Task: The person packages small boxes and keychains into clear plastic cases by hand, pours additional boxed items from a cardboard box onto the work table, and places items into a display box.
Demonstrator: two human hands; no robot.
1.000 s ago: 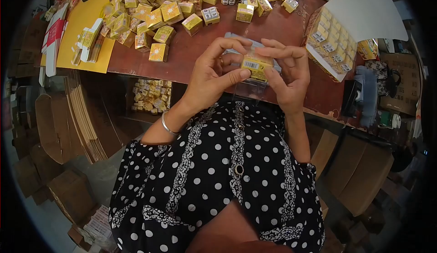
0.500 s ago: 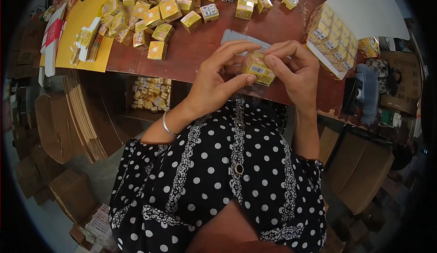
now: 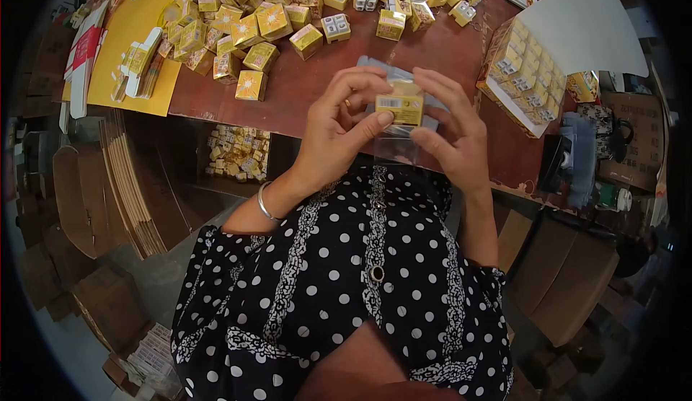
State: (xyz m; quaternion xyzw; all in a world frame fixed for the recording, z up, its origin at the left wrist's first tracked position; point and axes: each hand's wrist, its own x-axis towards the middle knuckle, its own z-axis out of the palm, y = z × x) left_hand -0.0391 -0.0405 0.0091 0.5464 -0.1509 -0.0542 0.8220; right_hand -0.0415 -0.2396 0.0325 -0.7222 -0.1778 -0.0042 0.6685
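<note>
A small yellow box (image 3: pixel 401 109) with a barcode faces up between my two hands, with clear film hanging below it. My left hand (image 3: pixel 344 116) grips the box at its left side, thumb on the front near the barcode. On the other side, my right hand (image 3: pixel 455 130) has its thumb and fingers apart, close to the box's right edge. Behind the hands, a bluish-grey clear stack (image 3: pixel 375 63) lies on the red table (image 3: pixel 303 91), partly hidden by them.
Many yellow boxes (image 3: pixel 251 85) are piled at the back. A display carton (image 3: pixel 532 128) with rows of small items stands at the right. Folded white cartons (image 3: pixel 137 76) lie on a yellow sheet (image 3: pixel 108 76) at the left. Below the table is an open box of small pieces (image 3: pixel 240 154).
The yellow box has turned from a tilted pose to squarer, its barcode now level. My right hand has opened away from it. The clear film below shows more than half a second ago.
</note>
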